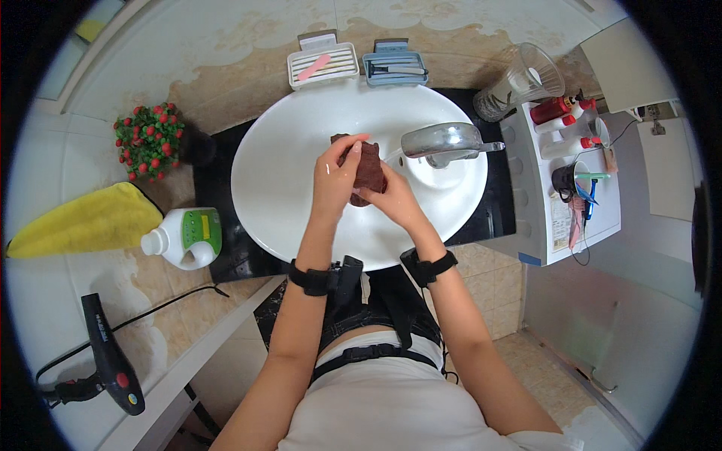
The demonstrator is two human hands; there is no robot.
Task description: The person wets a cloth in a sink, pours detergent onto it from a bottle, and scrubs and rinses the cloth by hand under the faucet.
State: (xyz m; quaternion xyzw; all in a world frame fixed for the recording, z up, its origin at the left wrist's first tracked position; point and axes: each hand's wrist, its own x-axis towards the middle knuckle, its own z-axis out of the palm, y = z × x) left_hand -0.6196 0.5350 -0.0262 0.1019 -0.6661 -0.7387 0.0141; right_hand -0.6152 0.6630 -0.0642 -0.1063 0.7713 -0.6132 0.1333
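Both the left hand (335, 179) and right hand (396, 200) had a grip on this bunched-up dark brown cloth (369, 167) over the white oval washbasin (274, 180), so I'd say handling was underway, with setting it down or spreading it not done yet.

By the fingers (347, 140) of the left hand (331, 179) and right hand (398, 201), a cloth (369, 170) is held over the washbasin (271, 165). Right of them, the faucet (440, 140) is mounted; beyond them, two soap dishes (342, 72) are placed. Well left of them, a potted plant (150, 141), detergent bottle (184, 239) and hair dryer (113, 364) are set.
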